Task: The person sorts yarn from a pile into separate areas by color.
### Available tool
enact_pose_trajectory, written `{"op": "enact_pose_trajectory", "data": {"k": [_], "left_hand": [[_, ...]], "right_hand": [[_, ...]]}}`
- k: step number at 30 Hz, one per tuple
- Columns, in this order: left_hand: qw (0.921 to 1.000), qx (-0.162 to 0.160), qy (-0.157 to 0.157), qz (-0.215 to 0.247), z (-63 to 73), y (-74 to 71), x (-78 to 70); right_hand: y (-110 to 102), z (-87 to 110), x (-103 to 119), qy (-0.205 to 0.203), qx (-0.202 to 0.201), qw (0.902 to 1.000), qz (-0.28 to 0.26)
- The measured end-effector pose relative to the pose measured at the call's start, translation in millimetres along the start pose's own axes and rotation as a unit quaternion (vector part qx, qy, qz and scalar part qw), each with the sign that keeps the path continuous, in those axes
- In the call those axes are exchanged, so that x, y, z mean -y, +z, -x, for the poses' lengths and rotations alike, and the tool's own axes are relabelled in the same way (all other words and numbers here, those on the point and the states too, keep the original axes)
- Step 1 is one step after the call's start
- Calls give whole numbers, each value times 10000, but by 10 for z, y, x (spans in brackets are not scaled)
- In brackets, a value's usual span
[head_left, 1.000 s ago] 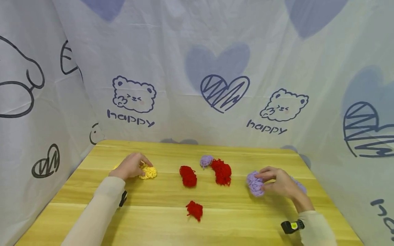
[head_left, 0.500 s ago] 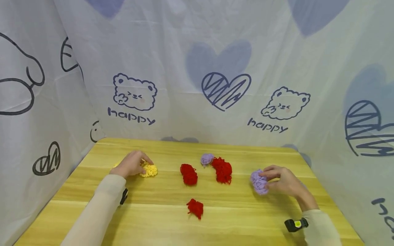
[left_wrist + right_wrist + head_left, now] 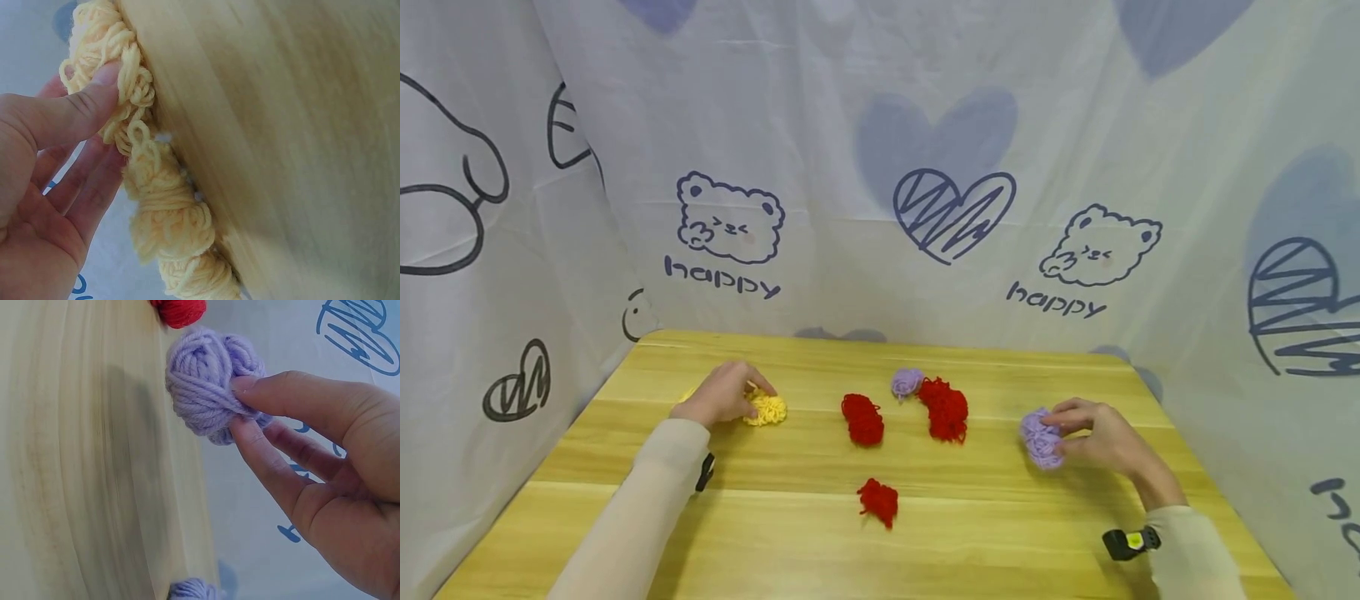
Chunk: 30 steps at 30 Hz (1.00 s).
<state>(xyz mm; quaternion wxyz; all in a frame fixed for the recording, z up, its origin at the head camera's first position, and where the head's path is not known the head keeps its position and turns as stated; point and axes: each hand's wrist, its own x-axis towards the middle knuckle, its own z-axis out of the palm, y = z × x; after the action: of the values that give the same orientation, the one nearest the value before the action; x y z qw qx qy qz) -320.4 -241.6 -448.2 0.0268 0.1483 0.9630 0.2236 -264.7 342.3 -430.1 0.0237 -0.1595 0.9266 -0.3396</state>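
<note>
In the left wrist view my left hand (image 3: 56, 169) has its thumb on a bundle of yellow yarn (image 3: 112, 62), fingers behind it. More yellow yarn bundles (image 3: 172, 219) lie in line right below. From the head, this left hand (image 3: 722, 393) hides part of the yellow yarn (image 3: 767, 408). On the other side my right hand (image 3: 1105, 437) pinches a ball of purple yarn (image 3: 1041, 437) between thumb and fingers. The right wrist view shows this purple ball (image 3: 206, 381) over the table, its shadow apart from it. A second purple ball (image 3: 194, 589) sits at that view's bottom edge.
Mid-table lie two red yarn bundles (image 3: 862, 419) (image 3: 945, 410) and a smaller red one (image 3: 878, 502) nearer the front. A small purple ball (image 3: 907, 382) touches the farther red bundle's left side. Printed cloth (image 3: 842, 275) hangs behind the wooden table (image 3: 970, 533).
My right hand has shifted a little rightward with the purple yarn ball, now covering the other purple ball in the head view. The left hand stays at the yellow yarn.
</note>
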Motion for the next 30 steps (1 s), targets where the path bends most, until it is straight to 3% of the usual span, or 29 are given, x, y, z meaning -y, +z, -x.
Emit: {"op": "enact_pose_trajectory", "data": {"k": [11, 30], "left_hand": [[9999, 13, -99, 82, 7, 29, 3], [10000, -66, -6, 3, -2, 19, -8]], "right_hand": [[-15, 20, -76, -42, -148, 9998, 148], [-127, 64, -231, 408, -59, 9991, 140]]}}
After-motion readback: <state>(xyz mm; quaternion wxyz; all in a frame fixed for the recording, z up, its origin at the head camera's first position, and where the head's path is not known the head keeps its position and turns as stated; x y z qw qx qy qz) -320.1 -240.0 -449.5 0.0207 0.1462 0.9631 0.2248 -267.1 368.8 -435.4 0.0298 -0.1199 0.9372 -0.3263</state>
